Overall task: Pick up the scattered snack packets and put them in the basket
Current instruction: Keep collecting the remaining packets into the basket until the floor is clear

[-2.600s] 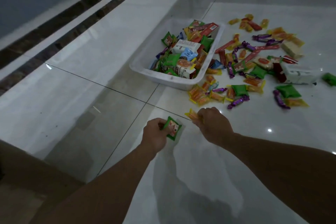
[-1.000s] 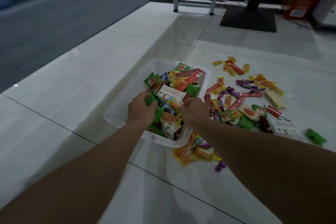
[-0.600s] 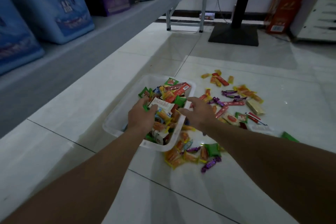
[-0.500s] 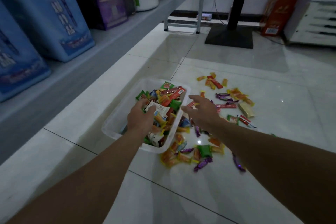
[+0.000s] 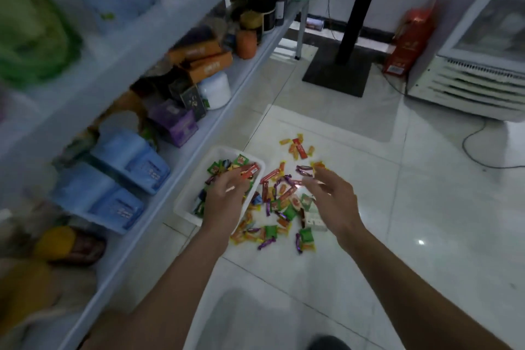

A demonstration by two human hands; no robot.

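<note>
A white plastic basket (image 5: 189, 198) sits on the tiled floor, holding several colourful snack packets (image 5: 227, 168). More scattered packets (image 5: 284, 207) lie on the floor to its right, along with a white carton (image 5: 314, 220). My left hand (image 5: 227, 196) hovers over the basket's right side with fingers spread and nothing in it. My right hand (image 5: 332, 193) hovers above the scattered pile, fingers loosely spread, also holding nothing. A small cluster of orange and red packets (image 5: 297, 148) lies farther back.
A low shelf (image 5: 181, 156) runs along the left, carrying blue packs (image 5: 127, 162), purple and orange boxes and jars. A black stand base (image 5: 338, 77) and a red box (image 5: 406, 42) stand at the back. A white appliance (image 5: 477, 85) and a cable are at right.
Both hands carried packets to the basket and let them go. My hands now hover open, the right one moved off over the floor pile. The camera has lifted, showing the shelf.
</note>
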